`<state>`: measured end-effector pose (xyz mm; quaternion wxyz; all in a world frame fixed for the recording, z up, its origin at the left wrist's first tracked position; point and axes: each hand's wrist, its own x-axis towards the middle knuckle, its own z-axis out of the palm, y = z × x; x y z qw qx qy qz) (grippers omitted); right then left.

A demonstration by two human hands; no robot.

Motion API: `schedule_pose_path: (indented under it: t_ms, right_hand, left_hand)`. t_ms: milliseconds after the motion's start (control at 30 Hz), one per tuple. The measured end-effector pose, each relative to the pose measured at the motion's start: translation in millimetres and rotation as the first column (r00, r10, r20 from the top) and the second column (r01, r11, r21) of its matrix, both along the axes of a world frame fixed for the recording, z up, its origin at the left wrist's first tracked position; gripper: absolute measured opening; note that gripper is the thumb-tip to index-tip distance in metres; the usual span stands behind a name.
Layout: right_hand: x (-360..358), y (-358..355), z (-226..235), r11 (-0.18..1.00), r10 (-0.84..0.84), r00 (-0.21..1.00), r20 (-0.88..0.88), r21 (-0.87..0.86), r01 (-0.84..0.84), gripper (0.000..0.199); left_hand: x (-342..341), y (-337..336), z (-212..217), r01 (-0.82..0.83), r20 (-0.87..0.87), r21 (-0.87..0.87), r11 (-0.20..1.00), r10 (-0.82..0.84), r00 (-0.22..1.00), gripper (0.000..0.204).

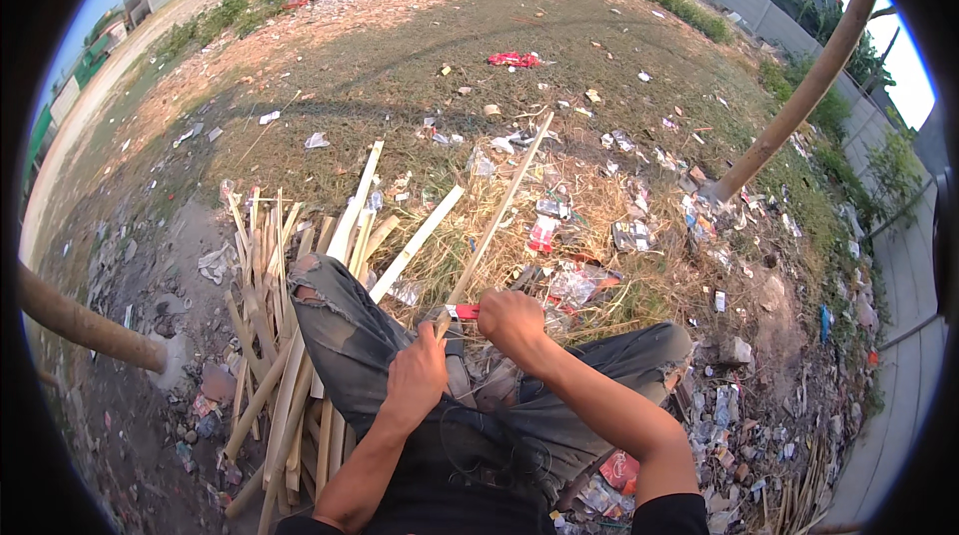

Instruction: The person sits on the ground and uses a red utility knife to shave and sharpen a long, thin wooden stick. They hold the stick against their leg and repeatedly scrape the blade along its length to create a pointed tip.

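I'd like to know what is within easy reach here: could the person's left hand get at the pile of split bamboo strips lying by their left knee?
Probably yes. The left hand grips the near end of a long bamboo strip, and the pile of strips lies just beside the left knee with nothing between.

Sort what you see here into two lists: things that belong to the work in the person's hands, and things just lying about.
In the work:
left hand gripping the long bamboo strip
right hand holding the red-handled tool
pile of split bamboo strips at the person's left

Lying about:
red wrapper
scattered plastic litter
leaning pole
stone
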<state>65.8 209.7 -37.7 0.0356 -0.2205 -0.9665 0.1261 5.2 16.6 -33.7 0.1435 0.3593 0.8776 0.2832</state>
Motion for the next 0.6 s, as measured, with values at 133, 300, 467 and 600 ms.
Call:
schedule_pose_path:
  t_ms: [133, 300, 467, 600]
  right_hand:
    - [-26, 9, 15, 1.000, 0.011, 0.998, 0.056, 0.020, -0.012, 0.027]
    - [-47, 156, 35, 0.879, -0.476, 0.874, 0.103, 0.083, 0.469, 0.028]
    - [69, 299, 57, 0.707, -0.682, 0.730, 0.039, 0.291, 0.644, 0.025]
    - [61, 243, 75, 0.760, -0.612, 0.791, -0.012, 0.269, 0.592, 0.026]
  left_hand:
    - [-15, 2, -11, 0.000, -0.080, 0.027, 1.000, 0.002, 0.997, 0.028]
    - [0, -23, 7, -0.013, 0.064, -0.028, 1.000, 0.014, 0.998, 0.024]
    - [23, -81, 35, 0.143, 0.117, -0.037, 0.989, -0.138, 0.983, 0.023]
    - [9, -70, 14, 0.094, 0.098, 0.073, 0.993, -0.101, 0.990, 0.024]
